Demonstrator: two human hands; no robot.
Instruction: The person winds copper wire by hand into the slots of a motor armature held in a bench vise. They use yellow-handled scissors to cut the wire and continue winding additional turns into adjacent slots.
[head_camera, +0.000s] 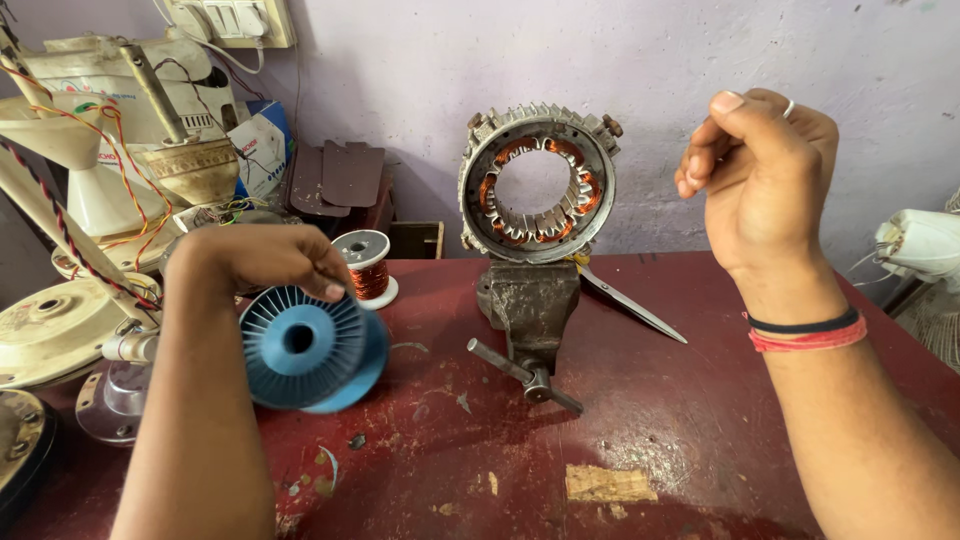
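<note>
Head view looks down on my red worktable (700, 420), where my left hand (262, 258) holds the blue spool (305, 350) at the near left, and my right hand (765, 175) is raised at the far right in front of the pale wall. To do this step well, I judge that I should keep the spool steady and let it turn freely, and keep my right hand level with the stator (538, 182), so that anything drawn between them stays taut and does not kink. My left fingers curl down over the top rim of the spool, closed on it, with the thumb tip at its far edge. My right fingers are pinched together, thumb against forefinger; they may hold a fine wire, but the view is too coarse for me to see one. The stator, a metal ring with copper windings inside, stands upright, clamped in the small vise (530, 305) at the middle of the table. A smaller reel of copper wire (365, 262) stands just beyond the blue spool, and scissors (630, 305) lie just right of the vise.
</note>
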